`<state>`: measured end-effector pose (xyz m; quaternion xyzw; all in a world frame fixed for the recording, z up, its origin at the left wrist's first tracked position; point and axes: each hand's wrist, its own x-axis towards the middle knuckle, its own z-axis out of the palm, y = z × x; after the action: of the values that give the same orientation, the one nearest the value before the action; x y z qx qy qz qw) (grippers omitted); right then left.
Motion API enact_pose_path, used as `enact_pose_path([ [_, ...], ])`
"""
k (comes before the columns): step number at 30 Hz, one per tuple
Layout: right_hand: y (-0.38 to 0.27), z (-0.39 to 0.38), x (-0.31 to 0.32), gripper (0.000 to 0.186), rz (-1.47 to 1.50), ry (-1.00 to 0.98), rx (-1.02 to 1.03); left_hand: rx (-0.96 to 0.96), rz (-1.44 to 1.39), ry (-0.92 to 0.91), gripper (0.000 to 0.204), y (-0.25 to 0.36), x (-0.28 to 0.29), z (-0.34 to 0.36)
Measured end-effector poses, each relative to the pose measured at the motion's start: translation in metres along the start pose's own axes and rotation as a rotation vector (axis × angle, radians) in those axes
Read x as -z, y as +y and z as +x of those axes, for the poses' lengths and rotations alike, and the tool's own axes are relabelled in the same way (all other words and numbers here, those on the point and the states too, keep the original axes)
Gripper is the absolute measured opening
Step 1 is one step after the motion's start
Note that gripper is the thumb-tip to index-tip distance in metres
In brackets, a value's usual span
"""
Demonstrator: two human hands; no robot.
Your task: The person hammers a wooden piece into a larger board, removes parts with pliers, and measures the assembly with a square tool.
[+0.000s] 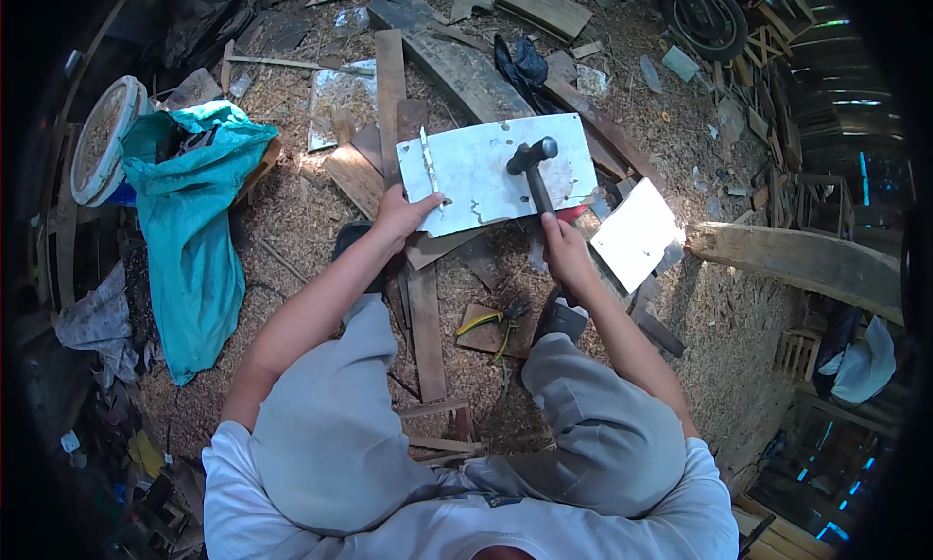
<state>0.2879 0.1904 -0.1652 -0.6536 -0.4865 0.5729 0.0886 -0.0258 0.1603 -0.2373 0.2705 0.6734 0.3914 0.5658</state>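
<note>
My left hand (pixel 403 215) grips the lower left edge of a battered white board (pixel 471 166), which lies over some loose wooden planks. A thin pale strip (pixel 428 161) lies across the board's left part. My right hand (pixel 566 249) holds a hammer (pixel 539 186) by its dark handle; the metal head is over the board's right part, and I cannot tell whether it touches. A red object (pixel 573 213) peeks from under the board's right edge. Yellow-handled pliers (pixel 481 322) lie on a small wood piece between my feet.
A white square panel (pixel 632 234) lies right of the board, near a long timber (pixel 777 259). At left are a white bucket (pixel 83 161) and a teal sack (pixel 180 249). Wood scraps (pixel 544 16) and a wheel (pixel 719 45) are farther back. Wood shavings (pixel 262 317) cover the ground.
</note>
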Motion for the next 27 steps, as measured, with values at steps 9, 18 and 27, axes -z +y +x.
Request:
enact_pose_path([
  [9, -0.097, -0.04, 0.018, 0.043, 0.389, 0.231, 0.642, -0.026, 0.015, -0.001, 0.049, 0.008, 0.004, -0.002],
  [18, 0.028, 0.028, -0.001, 0.052, -0.321, 0.245, 0.365, 0.009, -0.009, 0.026, 0.048, 0.009, -0.01, -0.004],
  [27, -0.087, -0.028, 0.022, 0.052, 0.413, 0.112, 0.574, 0.034, 0.048, -0.004, 0.049, -0.003, 0.008, 0.006],
])
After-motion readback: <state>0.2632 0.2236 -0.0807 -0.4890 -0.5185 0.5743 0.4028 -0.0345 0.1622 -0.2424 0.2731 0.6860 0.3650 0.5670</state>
